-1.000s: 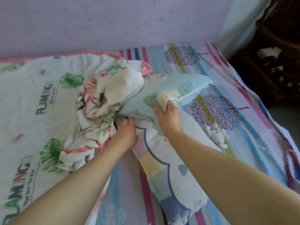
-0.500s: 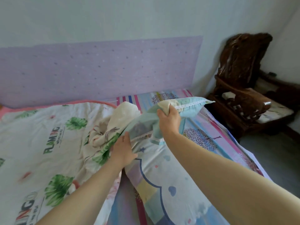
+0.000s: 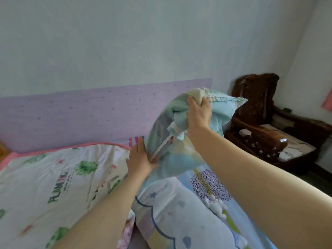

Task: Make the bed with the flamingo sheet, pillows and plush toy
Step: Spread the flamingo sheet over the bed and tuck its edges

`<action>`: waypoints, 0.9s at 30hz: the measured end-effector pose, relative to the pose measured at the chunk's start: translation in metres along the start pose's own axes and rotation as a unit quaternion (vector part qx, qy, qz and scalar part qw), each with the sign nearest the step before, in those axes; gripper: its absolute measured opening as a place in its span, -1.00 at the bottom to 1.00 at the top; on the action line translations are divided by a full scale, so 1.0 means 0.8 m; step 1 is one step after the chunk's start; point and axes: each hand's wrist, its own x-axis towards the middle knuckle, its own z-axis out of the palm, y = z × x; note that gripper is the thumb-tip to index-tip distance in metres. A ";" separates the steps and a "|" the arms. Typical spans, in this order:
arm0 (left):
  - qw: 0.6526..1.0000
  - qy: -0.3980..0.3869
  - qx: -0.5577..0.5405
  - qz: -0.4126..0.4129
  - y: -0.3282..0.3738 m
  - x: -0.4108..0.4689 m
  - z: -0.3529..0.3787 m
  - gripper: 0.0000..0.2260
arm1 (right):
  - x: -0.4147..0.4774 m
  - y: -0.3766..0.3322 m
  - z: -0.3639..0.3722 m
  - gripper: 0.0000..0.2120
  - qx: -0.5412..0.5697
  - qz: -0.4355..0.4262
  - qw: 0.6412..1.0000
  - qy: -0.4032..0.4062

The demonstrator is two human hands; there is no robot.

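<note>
Right grip (image 3: pixel 198 114) is clutching the pillow (image 3: pixel 222 112) top above the bed (image 3: pixel 239 212), left grip (image 3: pixel 142 159) pressing flat-fingered against its lower edge.

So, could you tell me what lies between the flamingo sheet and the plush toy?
A pastel pillow lying flat, shown in the head view.

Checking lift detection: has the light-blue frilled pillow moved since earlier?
Yes: the light-blue frilled pillow rose off the striped bed sheet, now level with the purple wall panel.
</note>
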 end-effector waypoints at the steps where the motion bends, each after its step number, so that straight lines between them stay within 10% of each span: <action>1: 1.000 0.009 -0.014 -0.004 0.007 0.000 -0.003 0.03 | 0.004 -0.014 -0.003 -0.86 0.017 -0.001 1.000 0.005; 7: 0.994 0.035 -0.098 -0.034 0.042 0.003 -0.015 -0.66 | 0.006 -0.036 -0.020 -0.87 0.009 -0.017 1.000 0.012; 18: 0.981 0.106 0.155 0.050 0.006 0.013 -0.115 -0.82 | 0.009 -0.001 -0.032 -0.67 -0.141 0.025 0.988 0.048; 27: 0.944 0.168 0.282 -0.035 -0.132 -0.048 -0.227 -0.78 | -0.090 0.048 0.095 -0.50 -0.193 0.071 0.966 -0.155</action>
